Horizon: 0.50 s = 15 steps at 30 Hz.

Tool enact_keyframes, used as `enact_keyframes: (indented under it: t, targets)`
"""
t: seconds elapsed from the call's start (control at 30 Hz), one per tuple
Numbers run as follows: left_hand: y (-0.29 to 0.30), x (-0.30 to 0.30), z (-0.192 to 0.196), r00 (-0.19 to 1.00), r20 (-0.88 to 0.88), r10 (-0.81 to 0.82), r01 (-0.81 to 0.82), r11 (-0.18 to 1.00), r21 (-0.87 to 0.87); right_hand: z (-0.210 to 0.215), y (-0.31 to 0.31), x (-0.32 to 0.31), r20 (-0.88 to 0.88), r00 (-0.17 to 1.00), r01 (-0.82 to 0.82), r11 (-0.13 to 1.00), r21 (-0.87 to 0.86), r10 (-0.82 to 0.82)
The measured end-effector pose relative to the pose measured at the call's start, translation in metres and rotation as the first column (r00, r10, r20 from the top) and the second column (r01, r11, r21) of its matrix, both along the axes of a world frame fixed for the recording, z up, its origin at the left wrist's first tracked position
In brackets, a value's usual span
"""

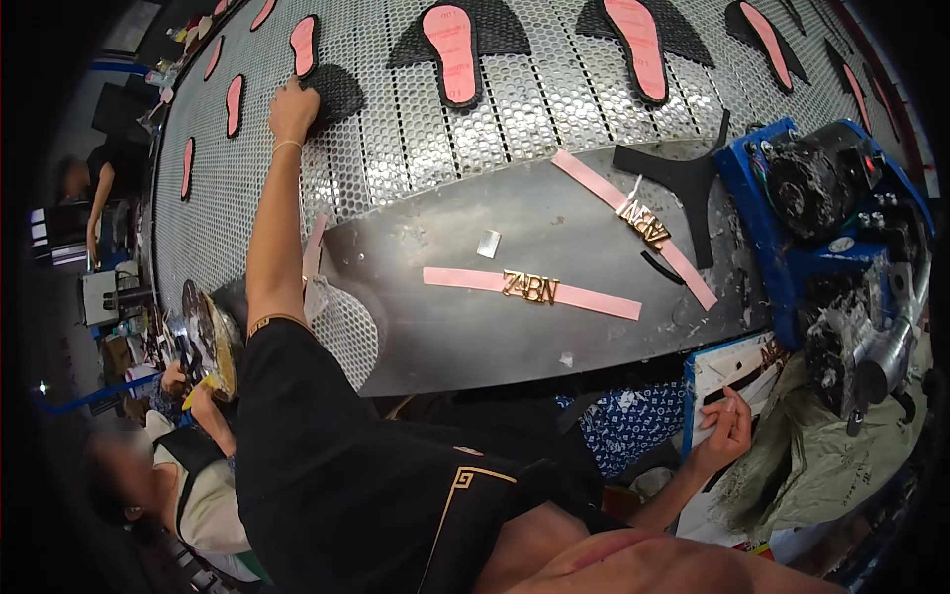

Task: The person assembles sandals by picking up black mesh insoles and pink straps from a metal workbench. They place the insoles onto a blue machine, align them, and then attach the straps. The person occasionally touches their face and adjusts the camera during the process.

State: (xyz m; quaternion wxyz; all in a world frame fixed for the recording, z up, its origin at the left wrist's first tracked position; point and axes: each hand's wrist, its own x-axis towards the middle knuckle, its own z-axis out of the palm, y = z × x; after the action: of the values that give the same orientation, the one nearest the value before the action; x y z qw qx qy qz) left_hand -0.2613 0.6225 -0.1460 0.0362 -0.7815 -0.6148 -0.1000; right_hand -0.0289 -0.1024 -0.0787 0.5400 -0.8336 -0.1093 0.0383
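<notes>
My left arm stretches far across the mesh conveyor. The fingers of my left hand (293, 111) are pinched at the lower end of a pink insole (305, 46) with a black edge, beside a dark sheet (338, 99). Low on the right, my right hand (724, 438) has curled fingers at a black strap (742, 381) with a gold ornament, over a white, blue-edged box (714, 364). On the metal plate nearer me lie a pink strap (594, 302) with gold letters and, farther right, another pink strap (586, 178) like it.
More pink insoles (452, 54) on black pieces line the mesh conveyor (376, 168). A black Y-shaped piece (683, 183) lies beside a blue machine (777, 228) on the right. A small silvery square (489, 244) rests on the metal plate (426, 337). Another person (203, 485) works at the left.
</notes>
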Motion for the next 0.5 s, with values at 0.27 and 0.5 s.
enact_keyframes:
  t: [0.27,0.5]
  targets:
    - [0.084,0.041,-0.013,0.962,0.133,0.239,-0.233,0.970,-0.064,0.000,-0.002,-0.003,0.036,0.999,0.014,0.999,-0.036,-0.013]
    - [0.108,0.042,0.010,0.969,0.043,0.242,-0.238,0.968,-0.083,0.000,-0.001,0.000,0.021,0.999,0.028,0.999,-0.028,-0.027]
